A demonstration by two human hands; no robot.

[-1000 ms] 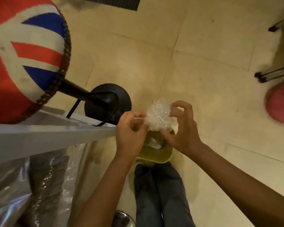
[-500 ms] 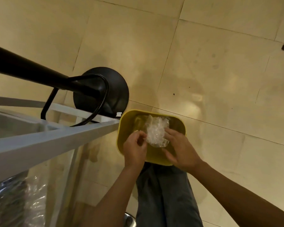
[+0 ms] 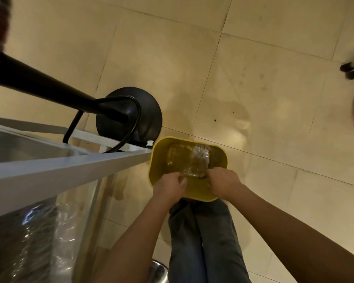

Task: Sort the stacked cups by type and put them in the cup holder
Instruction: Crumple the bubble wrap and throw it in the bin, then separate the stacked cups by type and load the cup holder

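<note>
A yellow bin [image 3: 223, 158] stands on the floor by my feet. Inside it lies crumpled clear plastic wrap [image 3: 196, 162]. My left hand [image 3: 169, 185] and my right hand [image 3: 223, 183] are both down at the bin's near rim, fingers curled, side by side. The fingertips of both hands touch the near edge of the plastic wrap; whether either one grips it I cannot tell. No cups or cup holder are in view.
A white-framed table edge [image 3: 70, 168] runs across the left, with plastic-wrapped items [image 3: 39, 237] beneath it. A black stool base [image 3: 129, 115] and its pole stand behind the bin. My jeans-clad legs [image 3: 204, 242] are below. Tiled floor spreads to the right.
Both hands have carried the crumpled plastic wrap down from chest height into the yellow bin. The view has tilted further down, and the patterned stool seat has left the frame.
</note>
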